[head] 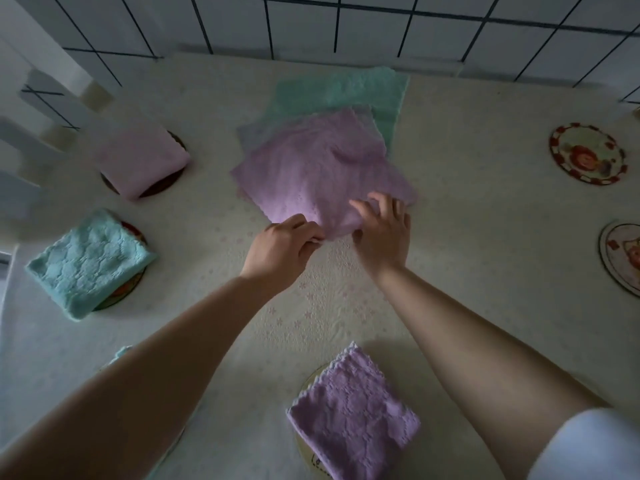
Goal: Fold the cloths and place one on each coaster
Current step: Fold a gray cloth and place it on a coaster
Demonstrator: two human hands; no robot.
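At table centre, left hand (282, 249) pinched shut on the near corner of the top purple cloth (311, 168), fingertips curled over the hem. Right hand (382, 230) just beside it, fingers spread and pressed flat on the same cloth's near edge, thumb tucked under the border. Cloth spread away from both hands, stacked on a lilac cloth (254, 133) and a green cloth (339, 91). Left of the hands, folded pink cloth (138, 157) and folded teal cloth (88, 261), each on a coaster. Near the body, folded purple cloth (353, 410) on a coaster. Far right, 2 bare coasters (587, 152), well apart from the hands.
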